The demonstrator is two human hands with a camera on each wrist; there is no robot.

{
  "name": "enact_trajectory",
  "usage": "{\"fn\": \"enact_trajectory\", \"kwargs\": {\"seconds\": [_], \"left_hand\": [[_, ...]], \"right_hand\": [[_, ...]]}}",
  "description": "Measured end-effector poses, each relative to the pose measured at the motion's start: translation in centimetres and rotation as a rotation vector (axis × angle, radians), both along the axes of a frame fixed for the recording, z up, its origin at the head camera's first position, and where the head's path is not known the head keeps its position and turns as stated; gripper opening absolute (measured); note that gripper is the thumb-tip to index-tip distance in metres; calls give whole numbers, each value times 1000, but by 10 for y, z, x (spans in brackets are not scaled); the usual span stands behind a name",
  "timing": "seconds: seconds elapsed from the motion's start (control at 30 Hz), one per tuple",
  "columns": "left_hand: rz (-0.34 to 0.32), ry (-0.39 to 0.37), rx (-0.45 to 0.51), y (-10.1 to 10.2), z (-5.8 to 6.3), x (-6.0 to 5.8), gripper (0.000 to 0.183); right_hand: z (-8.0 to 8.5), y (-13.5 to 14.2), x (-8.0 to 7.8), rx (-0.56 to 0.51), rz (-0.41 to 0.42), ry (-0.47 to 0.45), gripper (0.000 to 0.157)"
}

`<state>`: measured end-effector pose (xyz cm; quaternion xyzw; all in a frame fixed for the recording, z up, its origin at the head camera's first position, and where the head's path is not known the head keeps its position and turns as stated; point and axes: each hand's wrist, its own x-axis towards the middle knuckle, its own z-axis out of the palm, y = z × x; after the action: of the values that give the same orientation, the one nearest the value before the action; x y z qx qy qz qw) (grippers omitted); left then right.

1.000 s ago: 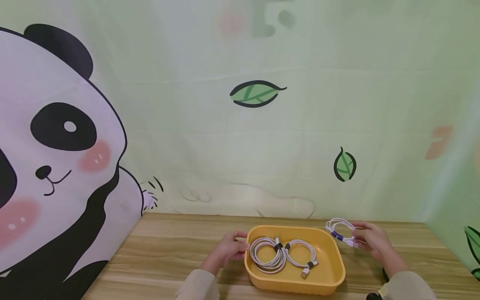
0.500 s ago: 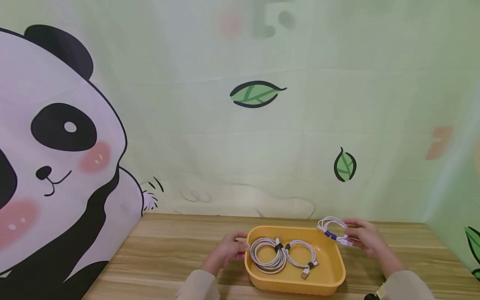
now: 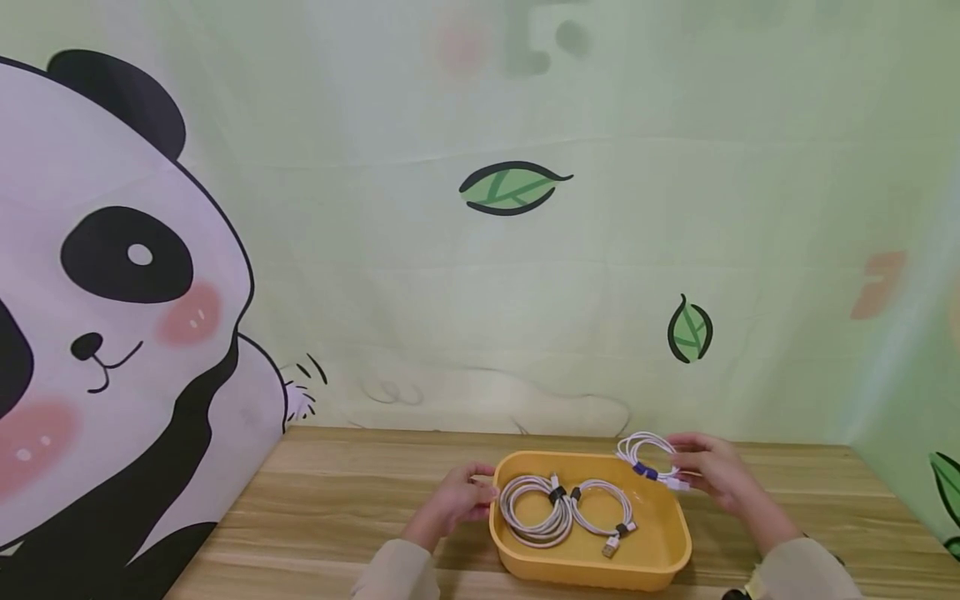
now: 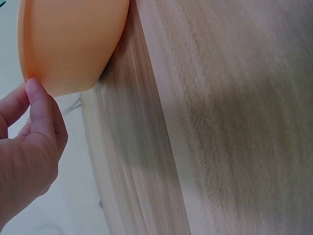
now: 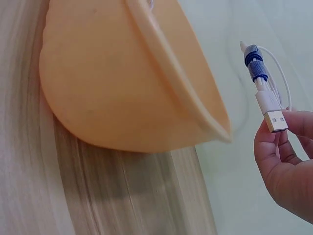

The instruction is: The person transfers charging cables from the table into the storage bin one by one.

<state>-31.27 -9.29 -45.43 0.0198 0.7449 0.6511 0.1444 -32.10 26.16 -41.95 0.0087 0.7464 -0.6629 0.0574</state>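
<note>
A yellow bin (image 3: 588, 575) stands on the wooden table. My left hand (image 3: 459, 498) pinches its left rim, the thumb against the outer wall in the left wrist view. Inside lie a thick coiled white cable (image 3: 557, 528) with a black strap and a thinner coiled USB cable (image 3: 611, 546) with black ties. Above the bin's back right corner, my right hand (image 3: 716, 472) holds a third coiled white USB cable (image 3: 645, 471) between thumb and fingers. Its blue tie and metal USB plug (image 5: 276, 121) show in the right wrist view.
Wooden tabletop (image 3: 352, 492) extends on both sides of the bin. A pale green backdrop (image 3: 375, 250) with a printed panda and leaves rises behind the table. Something small and dark (image 3: 737, 594) shows beside the right sleeve, too cut off to identify.
My right hand has moved left with the coiled USB cable, from beside the bin's right rim to over its back right corner. The left hand stays on the rim.
</note>
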Motion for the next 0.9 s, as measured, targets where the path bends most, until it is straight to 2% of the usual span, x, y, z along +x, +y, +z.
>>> {"fn": "enact_trajectory", "kwargs": {"seconds": [0.33,0.57,0.9], "left_hand": [[6,-4,6,0,1,0,35],[4,-2,13,1,1,0,36],[-2,8,17,1,2,1,37]], "right_hand": [[4,-16,3,-16,44,-3,32],[5,-28,6,1,96,14,33],[-5,-40,7,16,161,-11,26]]}}
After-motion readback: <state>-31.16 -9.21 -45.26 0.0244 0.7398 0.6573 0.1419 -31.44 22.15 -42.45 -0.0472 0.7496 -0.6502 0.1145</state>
